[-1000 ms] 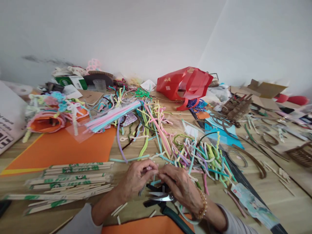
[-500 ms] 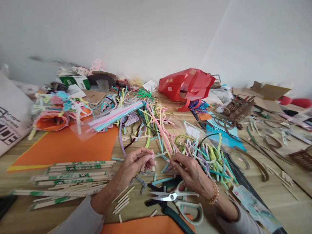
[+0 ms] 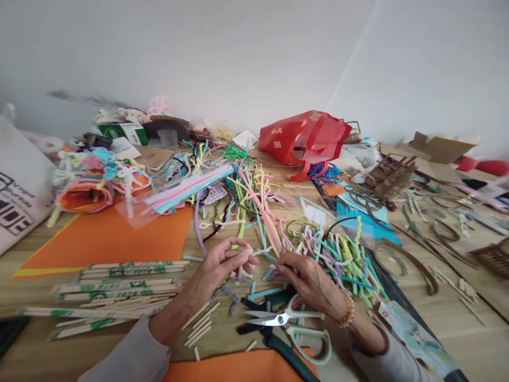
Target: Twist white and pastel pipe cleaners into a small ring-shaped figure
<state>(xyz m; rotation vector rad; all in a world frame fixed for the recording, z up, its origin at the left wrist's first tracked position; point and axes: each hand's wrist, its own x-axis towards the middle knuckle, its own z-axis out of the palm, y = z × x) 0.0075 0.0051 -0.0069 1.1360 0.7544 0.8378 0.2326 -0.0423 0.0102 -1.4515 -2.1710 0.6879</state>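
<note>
My left hand [image 3: 225, 265] is closed in a pinch on a pale pinkish-white pipe cleaner [image 3: 247, 249], which is mostly hidden by the fingers. My right hand [image 3: 304, 273] faces it a short way to the right, fingertips pressed together. What those fingers hold is too small to make out. Just below the right hand lie white-handled scissors [image 3: 281, 319], blades partly apart, on top of dark-green-handled cutters [image 3: 284, 350]. A grey fuzzy pipe cleaner piece [image 3: 230, 301] rests under the left hand. Long pink and yellow pipe cleaners [image 3: 264, 220] stretch away behind both hands.
Wrapped chopsticks [image 3: 127, 286] and short cut sticks [image 3: 201, 323] lie to the left. Orange sheets [image 3: 111, 239] spread beyond them. A pile of coloured pipe cleaners [image 3: 342, 249] sits at the right. Farther back stand a red bag [image 3: 294, 138] and pipe-cleaner flowers [image 3: 103, 164].
My left hand has turned slightly and its fingers have shifted a little up and right around the pale piece. My right hand has barely moved.
</note>
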